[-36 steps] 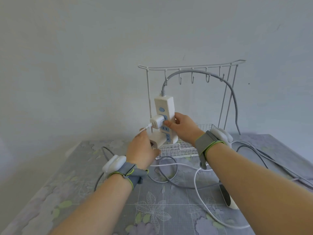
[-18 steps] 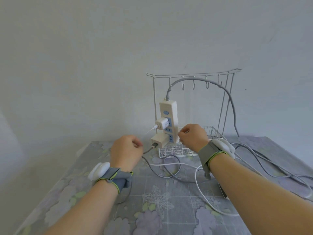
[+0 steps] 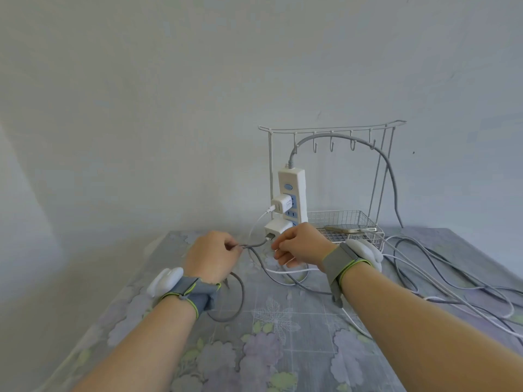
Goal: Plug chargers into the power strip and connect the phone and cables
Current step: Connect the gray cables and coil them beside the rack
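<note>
Both white cube chargers (image 3: 281,204) already in upright white power strip (image 3: 297,179), twelve o'clock; left hand (image 3: 210,254) pinches grey cable (image 3: 254,245); right hand (image 3: 302,244) curled, grip unclear.

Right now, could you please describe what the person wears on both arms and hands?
No sleeves or gloves. Behind the left hand sits a grey fabric wristband edged in lime green, with a rounded white plastic module on its outer side. Behind the right hand sits a matching grey wristband and white module.

White wire rack (image 3: 334,219) w/ hooks + basket, far centre-right on floral tablecloth (image 3: 271,349); plain wall (image 3: 141,108) behind.
</note>
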Demonstrator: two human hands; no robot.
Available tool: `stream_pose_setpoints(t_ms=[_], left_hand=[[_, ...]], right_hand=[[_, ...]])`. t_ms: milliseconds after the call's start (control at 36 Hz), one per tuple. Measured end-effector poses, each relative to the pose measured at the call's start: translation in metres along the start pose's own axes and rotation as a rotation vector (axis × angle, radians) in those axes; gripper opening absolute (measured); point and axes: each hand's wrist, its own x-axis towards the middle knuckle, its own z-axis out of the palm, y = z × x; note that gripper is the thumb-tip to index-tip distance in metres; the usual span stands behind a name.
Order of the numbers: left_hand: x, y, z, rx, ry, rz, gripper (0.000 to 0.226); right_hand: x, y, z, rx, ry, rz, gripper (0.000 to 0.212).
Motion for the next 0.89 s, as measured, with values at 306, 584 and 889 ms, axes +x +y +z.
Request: stream_pose_setpoints(t_ms=[306,584,889], left_hand=[[-0.004,0.004,-0.004,-0.522,-0.169,-0.161,0.025],[-0.001,-0.008,-0.004,-0.188,-0.077,0.066,0.013],[-0.001,0.008,-0.002,-0.292,-0.240,0.040,0.032]], right_hand=[[-0.014,0.001,0.016,-0.057,-0.197,-0.001,0.035],[-0.016,-0.001,0.005,-0.295,-0.102,-0.083,0.012],[-0.022,0.001,-0.003,-0.206,0.240,-0.292,0.007]])
